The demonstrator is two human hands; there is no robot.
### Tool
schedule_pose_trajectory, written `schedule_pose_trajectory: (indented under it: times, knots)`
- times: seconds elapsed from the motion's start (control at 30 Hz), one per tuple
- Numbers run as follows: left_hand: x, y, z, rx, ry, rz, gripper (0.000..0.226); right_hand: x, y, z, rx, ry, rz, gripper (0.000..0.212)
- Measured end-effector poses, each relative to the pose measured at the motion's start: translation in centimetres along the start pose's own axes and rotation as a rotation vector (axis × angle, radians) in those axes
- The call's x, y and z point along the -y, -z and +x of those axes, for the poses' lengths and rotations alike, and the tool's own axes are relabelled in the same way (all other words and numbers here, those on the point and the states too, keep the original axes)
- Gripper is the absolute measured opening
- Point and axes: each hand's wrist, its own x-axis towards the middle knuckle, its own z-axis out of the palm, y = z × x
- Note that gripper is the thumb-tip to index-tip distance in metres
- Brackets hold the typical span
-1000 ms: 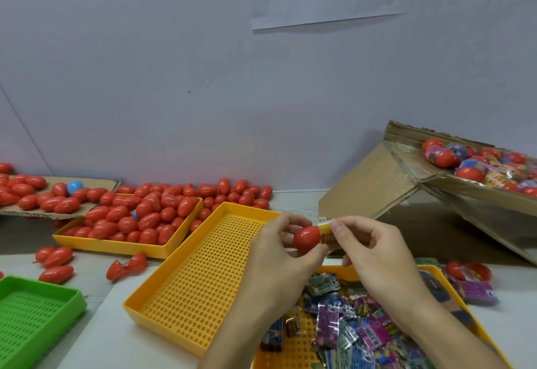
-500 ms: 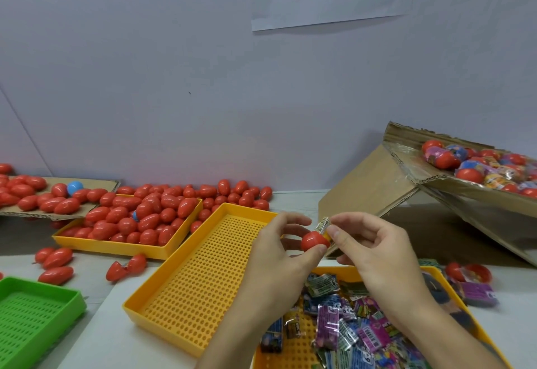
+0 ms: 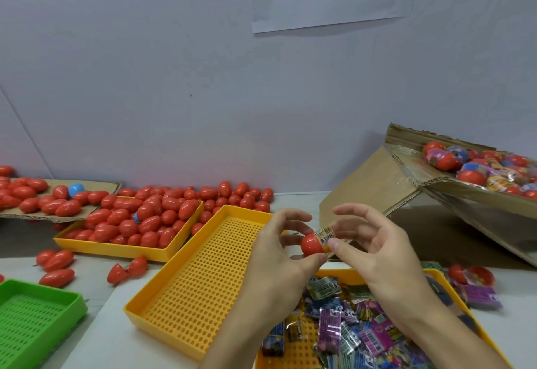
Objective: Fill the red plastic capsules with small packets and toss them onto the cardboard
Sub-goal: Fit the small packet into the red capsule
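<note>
Left hand [image 3: 279, 255] pinches red plastic capsule half [image 3: 311, 244]; right hand [image 3: 377, 255] thumb presses small barcoded packet [image 3: 327, 233] into it, above empty yellow perforated tray [image 3: 203, 275] edge.

Left hand [image 3: 279, 255] and right hand [image 3: 377, 255] raised together, fingers curled, thumb tips nearly touching.

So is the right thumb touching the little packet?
Touching. The head view shows the right hand pressing its thumb against the packet sticking out of the red capsule.

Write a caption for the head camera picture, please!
Left hand holds a red capsule while right hand pushes a packet in.
</note>
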Motion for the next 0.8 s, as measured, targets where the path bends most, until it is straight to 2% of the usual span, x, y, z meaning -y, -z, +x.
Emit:
schedule_pose_trajectory:
  times: [0.3, 0.67, 0.8]
  knots:
    - [-0.17, 0.06, 0.0, 0.016, -0.038, -0.013, 0.045, 0.48, 0.25, 0.0, 0.033, 0.061, -0.03, 0.047]
    - [-0.09, 0.03, 0.0, 0.009, -0.048, 0.029, 0.047, 0.16, 0.15, 0.17, 0.019, -0.009, 0.077, 0.045]
    - [-0.3, -0.1, -0.11, 0.028, -0.066, 0.001, 0.038, -0.07, 0.09, 0.14, -0.015, -0.031, 0.097, 0.046]
